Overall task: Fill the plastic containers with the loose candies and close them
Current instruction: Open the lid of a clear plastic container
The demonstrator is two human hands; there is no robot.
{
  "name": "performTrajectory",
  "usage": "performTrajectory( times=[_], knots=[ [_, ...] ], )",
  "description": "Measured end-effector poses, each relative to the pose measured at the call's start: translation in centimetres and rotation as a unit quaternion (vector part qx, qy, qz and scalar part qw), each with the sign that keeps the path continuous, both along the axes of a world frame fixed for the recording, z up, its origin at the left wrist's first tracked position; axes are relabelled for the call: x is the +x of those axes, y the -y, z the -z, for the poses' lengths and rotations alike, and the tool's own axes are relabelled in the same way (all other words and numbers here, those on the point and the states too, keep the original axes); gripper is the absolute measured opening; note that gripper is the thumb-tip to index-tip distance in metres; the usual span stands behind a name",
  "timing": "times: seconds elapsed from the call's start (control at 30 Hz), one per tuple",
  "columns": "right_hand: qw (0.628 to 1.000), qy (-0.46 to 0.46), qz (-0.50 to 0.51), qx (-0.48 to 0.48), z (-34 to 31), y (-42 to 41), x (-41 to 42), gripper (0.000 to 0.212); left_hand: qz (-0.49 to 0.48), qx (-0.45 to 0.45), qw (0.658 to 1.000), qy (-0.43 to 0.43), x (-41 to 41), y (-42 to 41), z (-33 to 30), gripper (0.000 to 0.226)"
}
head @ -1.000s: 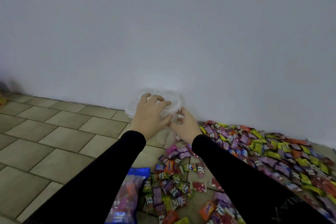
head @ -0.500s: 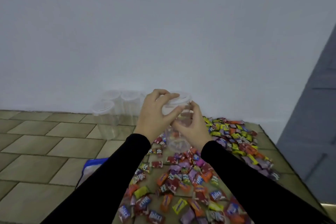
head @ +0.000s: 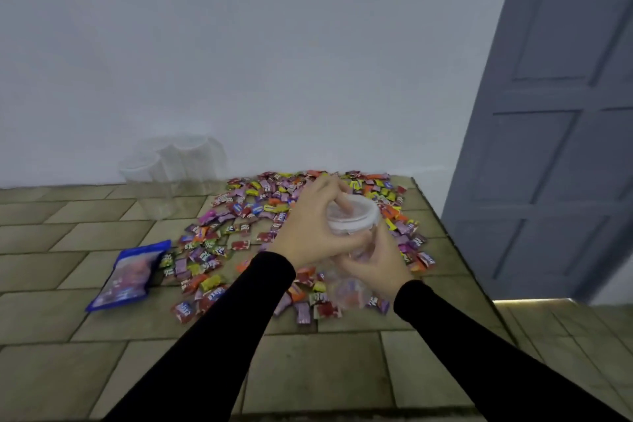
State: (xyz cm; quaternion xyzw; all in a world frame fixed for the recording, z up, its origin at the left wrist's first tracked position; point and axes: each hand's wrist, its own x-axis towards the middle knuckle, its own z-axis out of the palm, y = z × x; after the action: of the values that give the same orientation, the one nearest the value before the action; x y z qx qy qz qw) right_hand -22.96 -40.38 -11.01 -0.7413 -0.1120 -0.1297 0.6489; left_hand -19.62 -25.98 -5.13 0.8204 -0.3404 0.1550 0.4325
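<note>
A clear plastic container [head: 349, 288] is held in the air over the candy pile, tilted so its mouth points toward 12 o'clock and its rounded base toward the camera. A translucent white lid [head: 354, 217] sits on the mouth. The left hand [head: 313, 233] curls over the lid, its fingers [head: 330, 190] bent down on the rim and its thumb under the lid's edge. The right hand [head: 375, 265] wraps its fingers round the container's body just below the lid. Both arms wear black sleeves.

Loose candies [head: 260, 216] in purple, red, yellow, orange and green wrappers lie spread on the desk [head: 308, 370], too many to count; they run from 12 o'clock of the hands down to 6 o'clock. The desk has a tan tile pattern. At 9 o'clock of the pile lies one blue candy bag [head: 128, 276], flat. At 10 o'clock, against the white wall [head: 239, 44], stands a group of empty clear containers [head: 171, 175], touching one another; three or four, blurred. A grey panelled door [head: 555, 130] stands at 2 o'clock.
</note>
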Motion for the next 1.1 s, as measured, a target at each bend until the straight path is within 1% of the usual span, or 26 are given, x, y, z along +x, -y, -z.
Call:
performTrajectory(
  times=[0.07,0.17,0.23,0.3,0.4,0.53,0.7,0.8,0.83,0.9,0.97,1.03,1.1],
  knots=[
    [1.000,-0.004,0.003,-0.009,0.9,1.1,-1.5,0.076,0.000,0.037,0.999,-0.029,-1.3,1.0,0.5,0.046],
    [0.999,-0.020,0.009,-0.027,2.0,2.3,-3.2,0.075,0.034,0.083,0.988,-0.125,-2.8,1.7,0.6,0.072],
    [0.999,-0.025,0.004,-0.038,2.7,3.0,-4.1,0.074,0.052,0.105,0.982,-0.147,-3.5,2.0,0.9,0.079],
    [0.999,-0.025,-0.006,-0.043,3.2,3.2,-4.5,0.074,0.056,0.134,0.979,-0.141,-3.9,2.2,1.5,0.076],
    [0.998,-0.020,-0.002,-0.054,3.7,3.1,-4.8,0.074,0.037,0.165,0.979,-0.110,-4.2,2.4,2.4,0.068],
    [0.999,-0.026,-0.003,-0.046,4.0,2.8,-4.4,0.080,0.021,0.171,0.979,-0.104,-4.1,2.5,2.7,0.074],
    [0.998,-0.048,-0.032,-0.029,3.9,2.7,-3.5,0.080,-0.007,0.160,0.981,-0.110,-3.2,2.4,3.3,0.079],
    [0.997,-0.059,-0.039,-0.029,3.7,2.5,-2.6,0.078,-0.016,0.198,0.975,-0.098,-2.8,2.4,2.7,0.081],
    [0.997,-0.062,-0.043,-0.030,3.6,2.5,-2.4,0.076,-0.019,0.222,0.971,-0.093,-2.5,2.5,2.2,0.078],
    [0.995,-0.080,-0.052,-0.026,3.8,2.6,-2.1,0.074,-0.043,0.268,0.960,-0.071,-1.9,2.8,1.1,0.064],
    [0.994,-0.089,-0.058,-0.030,3.9,2.8,-1.7,0.079,-0.085,0.292,0.952,-0.023,-0.6,3.8,-0.1,0.047],
    [0.992,-0.101,-0.066,-0.043,3.9,3.1,-1.3,0.087,-0.095,0.315,0.944,-0.003,1.0,5.3,-1.1,0.043],
    [0.989,-0.114,-0.074,-0.062,3.7,3.2,-1.0,0.088,-0.073,0.361,0.929,-0.034,2.2,6.7,-1.4,0.045]
  ],
)
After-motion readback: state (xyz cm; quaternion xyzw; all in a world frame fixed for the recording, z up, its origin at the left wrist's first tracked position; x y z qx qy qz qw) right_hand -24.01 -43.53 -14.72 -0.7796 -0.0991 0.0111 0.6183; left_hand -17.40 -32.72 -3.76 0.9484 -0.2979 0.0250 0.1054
